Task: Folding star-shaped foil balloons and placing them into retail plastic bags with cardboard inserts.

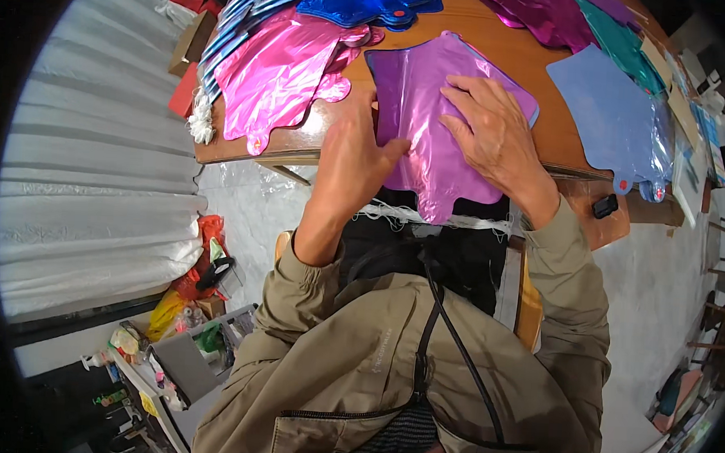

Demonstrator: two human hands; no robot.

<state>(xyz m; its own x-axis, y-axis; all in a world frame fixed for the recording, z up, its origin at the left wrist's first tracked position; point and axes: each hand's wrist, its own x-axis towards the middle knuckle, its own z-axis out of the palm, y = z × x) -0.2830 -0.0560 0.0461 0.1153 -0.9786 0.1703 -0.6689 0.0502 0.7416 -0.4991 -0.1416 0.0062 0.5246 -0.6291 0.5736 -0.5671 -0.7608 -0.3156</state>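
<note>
A flat purple foil balloon [422, 98] lies on the wooden table [544, 51] with its neck hanging over the near edge. My left hand [354, 148] presses on the balloon's left edge near the table's rim, fingers together. Spread flat, my right hand [491, 127] rests on the balloon's right half. Neither hand grips anything. White string [428, 219] runs across my lap just under the balloon's neck.
A pink foil balloon [276, 70] lies left of the purple one, a light blue one [610, 116] to its right. Blue, magenta and teal balloons crowd the far side. A stack of blue packets [242, 11] sits at the table's left. White curtain at left, clutter below left.
</note>
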